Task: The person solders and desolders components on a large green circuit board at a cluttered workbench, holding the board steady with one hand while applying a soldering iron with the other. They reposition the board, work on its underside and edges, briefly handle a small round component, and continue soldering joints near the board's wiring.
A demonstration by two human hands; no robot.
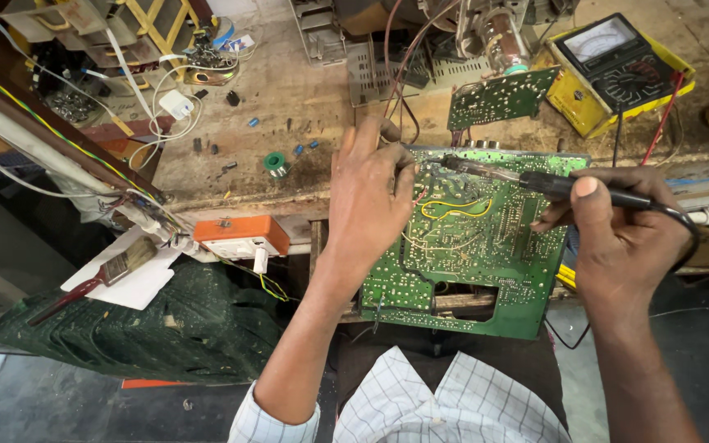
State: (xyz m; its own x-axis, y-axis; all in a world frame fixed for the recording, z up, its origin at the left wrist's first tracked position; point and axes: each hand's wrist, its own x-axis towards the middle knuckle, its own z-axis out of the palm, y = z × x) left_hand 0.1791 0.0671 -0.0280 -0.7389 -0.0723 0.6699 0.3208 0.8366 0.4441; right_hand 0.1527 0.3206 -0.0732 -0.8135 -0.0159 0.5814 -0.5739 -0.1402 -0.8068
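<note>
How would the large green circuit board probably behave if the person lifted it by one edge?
The circuit board looks thin and flat, so it is likely stiff and fairly light. Wires run across it and off its far edge, so they would probably tug back. The left hand steadies it, suggesting it could slide.

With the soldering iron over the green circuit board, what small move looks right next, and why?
Probably lower the soldering iron tip onto the joint near the upper left of the green circuit board: the right hand holds the iron nearly level over it, and the left hand steadies the board's edge.
</note>
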